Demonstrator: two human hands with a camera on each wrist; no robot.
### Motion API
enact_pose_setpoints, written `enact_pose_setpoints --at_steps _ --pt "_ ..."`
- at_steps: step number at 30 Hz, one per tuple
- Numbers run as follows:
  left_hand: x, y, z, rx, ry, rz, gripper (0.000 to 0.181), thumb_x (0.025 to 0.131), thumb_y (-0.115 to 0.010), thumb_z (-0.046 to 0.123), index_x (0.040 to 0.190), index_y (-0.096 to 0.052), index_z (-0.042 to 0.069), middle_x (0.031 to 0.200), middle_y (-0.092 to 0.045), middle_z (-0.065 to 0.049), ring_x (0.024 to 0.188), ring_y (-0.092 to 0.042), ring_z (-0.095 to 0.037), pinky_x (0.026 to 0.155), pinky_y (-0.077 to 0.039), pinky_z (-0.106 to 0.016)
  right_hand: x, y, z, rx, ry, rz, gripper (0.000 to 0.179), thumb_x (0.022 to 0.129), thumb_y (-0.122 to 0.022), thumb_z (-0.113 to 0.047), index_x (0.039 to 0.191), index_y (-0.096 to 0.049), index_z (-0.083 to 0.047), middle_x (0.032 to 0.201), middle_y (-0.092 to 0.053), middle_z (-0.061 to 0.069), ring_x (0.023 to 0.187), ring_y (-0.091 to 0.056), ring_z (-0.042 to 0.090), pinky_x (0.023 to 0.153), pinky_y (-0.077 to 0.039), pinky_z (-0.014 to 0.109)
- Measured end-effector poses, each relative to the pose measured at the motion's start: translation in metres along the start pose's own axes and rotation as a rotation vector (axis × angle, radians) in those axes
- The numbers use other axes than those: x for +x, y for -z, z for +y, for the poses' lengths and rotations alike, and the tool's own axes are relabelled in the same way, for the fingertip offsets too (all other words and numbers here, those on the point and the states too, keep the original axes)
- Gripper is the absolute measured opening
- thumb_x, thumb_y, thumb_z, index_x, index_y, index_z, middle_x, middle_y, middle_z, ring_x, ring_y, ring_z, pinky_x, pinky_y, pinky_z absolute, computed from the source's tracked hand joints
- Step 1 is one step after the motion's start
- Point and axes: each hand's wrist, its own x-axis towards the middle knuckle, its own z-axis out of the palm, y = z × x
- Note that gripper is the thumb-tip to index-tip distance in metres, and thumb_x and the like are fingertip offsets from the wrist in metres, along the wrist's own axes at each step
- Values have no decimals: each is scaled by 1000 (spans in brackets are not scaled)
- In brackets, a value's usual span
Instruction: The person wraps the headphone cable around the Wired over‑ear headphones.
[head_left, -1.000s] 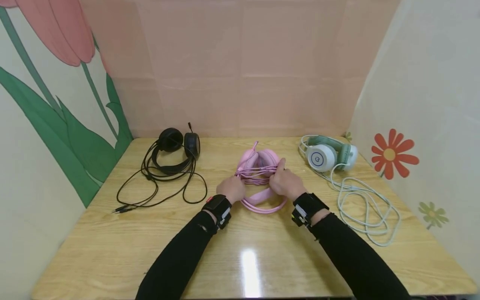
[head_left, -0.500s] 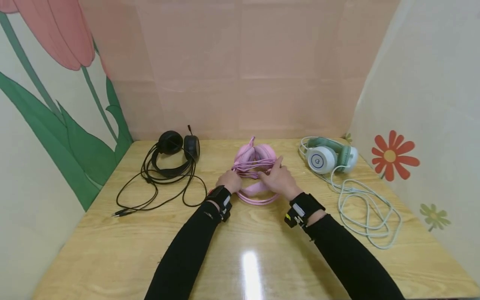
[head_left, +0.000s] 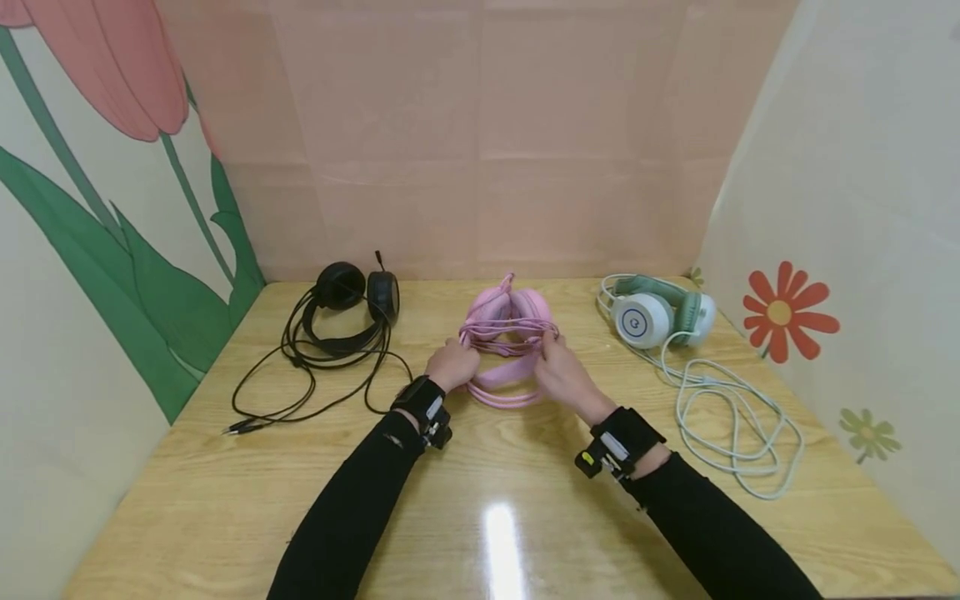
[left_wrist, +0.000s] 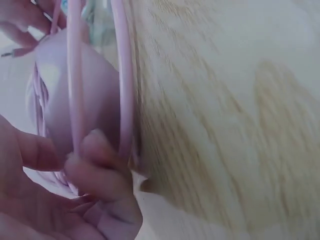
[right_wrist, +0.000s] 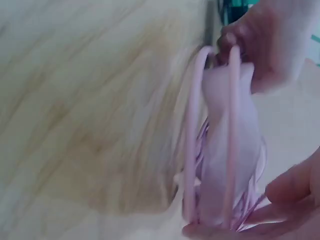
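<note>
Pink over-ear headphones (head_left: pixel 531 307) lie at the middle of the table, ear cups toward the back and headband toward me. Their pink cable (head_left: pixel 504 327) is gathered in loops across the cups. My left hand (head_left: pixel 453 365) grips the left side; in the left wrist view its fingers (left_wrist: pixel 97 177) curl at the twin tubes of the headband (left_wrist: pixel 75 75). On the other side my right hand (head_left: pixel 564 377) holds the headphones with thumb and fingers near the cable loops. The right wrist view shows the padded inner band (right_wrist: pixel 217 130) between the tubes, with both hands at its ends.
A black headset (head_left: pixel 384 296) with a mic boom lies at the back left, its black cable (head_left: pixel 300 407) spread in loops. At the back right are green and white headphones (head_left: pixel 643 318), their pale cable (head_left: pixel 731 454) trailing forward. A pink backdrop (head_left: pixel 480 150) stands behind the table.
The pink headphones have shifted a little left and away from me. My right hand reached inward over them, then drew back to their right side. The left hand moved slightly left.
</note>
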Motion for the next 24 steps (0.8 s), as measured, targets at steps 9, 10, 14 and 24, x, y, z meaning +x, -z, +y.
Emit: enact_pose_setpoints --at_steps 9,10,14,24 --pt "-6 11 2 -25 -115 -215 48 78 -48 19 116 -52 -10 110 -57 -23 64 -62 -28 57 -47 -33 0 5 4 -59 -51 -271 89 94 -51 -44 143 -8 17 145 1 44 131 -30 49 107 -25 52" --pt "-7 12 3 -31 -116 -225 54 79 -50 20 122 -47 -12 115 -54 -25 71 -62 -29 62 -48 -34 0 5 4 -64 -50 -298 95 93 -52 -44 143 1 16 143 13 43 133 -23 50 109 -21 51" --pt "-6 11 6 -65 -113 -239 71 88 -50 24 139 -22 -15 120 -53 -27 87 -61 -32 77 -47 -34 5 3 12 -104 -22 -322 102 90 -61 -36 142 10 15 138 29 42 131 -20 54 108 -21 50" --pt "19 -6 4 -201 -53 -170 72 101 -40 32 148 2 -5 125 -46 -39 60 -66 -31 70 -52 -35 41 -4 33 -100 10 -354 103 90 -64 -31 142 13 14 138 33 39 136 -4 54 110 -16 50"
